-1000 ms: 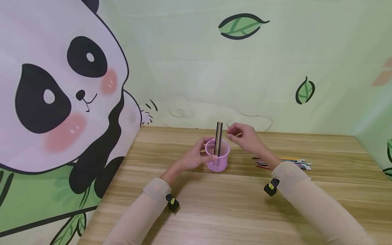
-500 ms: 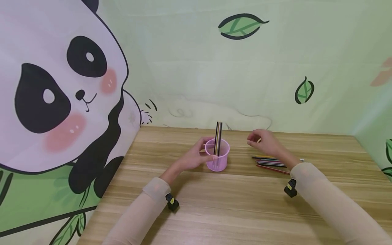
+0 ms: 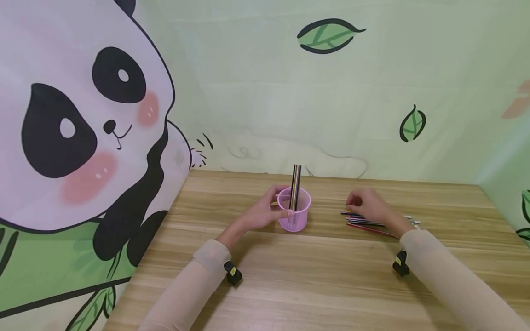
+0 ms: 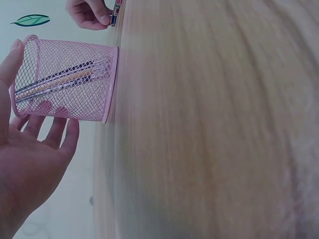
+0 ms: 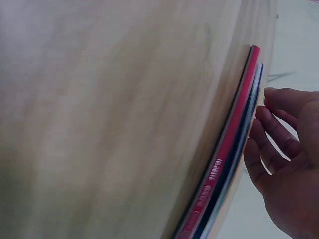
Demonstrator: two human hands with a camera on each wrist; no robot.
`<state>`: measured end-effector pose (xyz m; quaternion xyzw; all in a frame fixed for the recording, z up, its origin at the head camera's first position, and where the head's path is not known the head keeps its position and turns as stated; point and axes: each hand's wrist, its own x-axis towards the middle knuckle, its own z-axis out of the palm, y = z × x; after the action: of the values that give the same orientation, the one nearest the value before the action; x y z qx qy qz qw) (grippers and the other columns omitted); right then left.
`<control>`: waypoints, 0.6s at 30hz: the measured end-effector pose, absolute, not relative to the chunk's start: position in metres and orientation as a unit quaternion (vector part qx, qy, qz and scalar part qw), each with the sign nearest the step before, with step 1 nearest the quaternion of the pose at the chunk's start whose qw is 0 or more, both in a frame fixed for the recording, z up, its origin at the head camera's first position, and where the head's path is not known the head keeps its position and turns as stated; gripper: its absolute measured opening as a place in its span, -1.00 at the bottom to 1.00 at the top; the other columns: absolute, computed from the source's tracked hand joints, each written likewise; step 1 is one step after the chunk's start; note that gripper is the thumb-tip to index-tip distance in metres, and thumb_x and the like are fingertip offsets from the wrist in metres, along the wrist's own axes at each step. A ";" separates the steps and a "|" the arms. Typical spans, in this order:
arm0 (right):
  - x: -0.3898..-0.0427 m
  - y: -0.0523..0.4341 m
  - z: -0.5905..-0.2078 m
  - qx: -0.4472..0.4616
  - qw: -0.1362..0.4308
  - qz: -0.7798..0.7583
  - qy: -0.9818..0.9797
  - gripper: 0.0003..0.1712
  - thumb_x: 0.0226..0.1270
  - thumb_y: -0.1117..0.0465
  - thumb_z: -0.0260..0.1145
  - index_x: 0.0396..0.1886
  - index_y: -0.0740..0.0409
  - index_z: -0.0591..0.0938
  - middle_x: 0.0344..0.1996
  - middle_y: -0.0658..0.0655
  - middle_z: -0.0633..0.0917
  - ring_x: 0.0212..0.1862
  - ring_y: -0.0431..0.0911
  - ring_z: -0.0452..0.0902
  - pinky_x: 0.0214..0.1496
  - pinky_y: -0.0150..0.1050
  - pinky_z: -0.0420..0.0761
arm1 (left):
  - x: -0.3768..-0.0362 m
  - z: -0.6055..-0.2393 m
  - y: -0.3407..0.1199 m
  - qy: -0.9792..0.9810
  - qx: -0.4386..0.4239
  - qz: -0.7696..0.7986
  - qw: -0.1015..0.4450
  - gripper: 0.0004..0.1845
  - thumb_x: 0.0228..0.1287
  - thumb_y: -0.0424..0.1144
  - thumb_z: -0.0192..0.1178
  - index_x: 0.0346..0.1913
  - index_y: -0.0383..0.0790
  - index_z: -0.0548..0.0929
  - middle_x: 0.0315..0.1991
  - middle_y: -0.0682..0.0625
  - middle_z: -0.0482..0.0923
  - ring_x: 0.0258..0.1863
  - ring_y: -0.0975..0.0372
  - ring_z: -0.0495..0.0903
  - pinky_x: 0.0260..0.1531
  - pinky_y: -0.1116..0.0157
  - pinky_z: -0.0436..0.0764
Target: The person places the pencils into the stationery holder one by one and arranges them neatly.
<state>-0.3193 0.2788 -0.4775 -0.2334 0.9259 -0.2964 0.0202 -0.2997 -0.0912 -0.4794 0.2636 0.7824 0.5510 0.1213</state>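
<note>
Pale wood-grain surface [image 3: 314, 276], walled by green panels with a cartoon panda [image 3: 78, 128] and drawn leaves.

Near the middle of that surface, toward the back wall: pink mesh pencil cup [image 3: 294, 214], upright, a few dark and gold pencils [image 3: 296, 186] standing in it and poking above the rim. In the left wrist view, those pencils leaning across the inside of the mesh [image 4: 65, 79].

Cupped around the cup's near-left side: left hand [image 3: 265, 215], thumb up by the rim, fingers spread along the wall, palm open [image 4: 30, 164]. Fingers curved to the mesh without squeezing it, probably to keep the light cup from tipping or sliding.

To the right of the cup, well apart from it: loose row of coloured pencils [image 3: 374, 222] lying flat, side by side, tips pointing back toward the cup. A red one [image 5: 224, 169] at the near edge of the row, darker ones against it.

Over the cup-side end of that row: right hand [image 3: 366, 205], knuckles up, fingertips [image 5: 271, 129] curled down toward the pencils. Whether pinching one or only touching the row: impossible to tell.

Both forearms in beige sleeves, reaching in from the near edge, elbows wide, a small black band at each wrist.
</note>
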 end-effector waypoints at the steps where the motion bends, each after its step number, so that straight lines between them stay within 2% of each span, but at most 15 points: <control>1: -0.319 0.280 -0.479 -0.232 0.023 -0.296 0.927 -0.96 0.39 0.40 0.45 -0.27 0.27 0.71 -0.39 0.03 0.71 -0.29 -0.12 0.58 -0.22 -0.23 0.62 | -0.300 -0.479 -0.091 0.781 0.265 0.552 0.121 -0.17 0.39 -0.18 0.45 0.59 -0.14 0.22 0.50 -0.12 0.36 0.50 0.00 0.37 0.49 0.10 0.44; 12: -0.317 0.284 -0.484 -0.238 0.018 -0.291 0.926 -0.93 0.35 0.40 0.48 -0.30 0.21 0.73 -0.38 0.04 0.70 -0.30 -0.13 0.57 -0.23 -0.23 0.60 | -0.302 -0.480 -0.091 0.772 0.273 0.561 0.119 -0.18 0.39 -0.23 0.45 0.57 -0.16 0.23 0.50 -0.13 0.37 0.49 -0.02 0.39 0.46 0.08 0.47; 18: -0.319 0.285 -0.486 -0.223 0.042 -0.299 0.927 -0.94 0.36 0.40 0.45 -0.29 0.24 0.71 -0.37 0.05 0.67 -0.28 -0.12 0.53 -0.21 -0.22 0.57 | -0.301 -0.481 -0.092 0.771 0.271 0.562 0.125 -0.17 0.38 -0.21 0.46 0.58 -0.16 0.22 0.51 -0.12 0.36 0.50 0.00 0.38 0.47 0.10 0.47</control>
<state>-0.3187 0.2849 -0.4856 -0.2233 0.9268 -0.2990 0.0421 -0.3015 -0.0917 -0.4808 0.2710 0.7711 0.5624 0.1253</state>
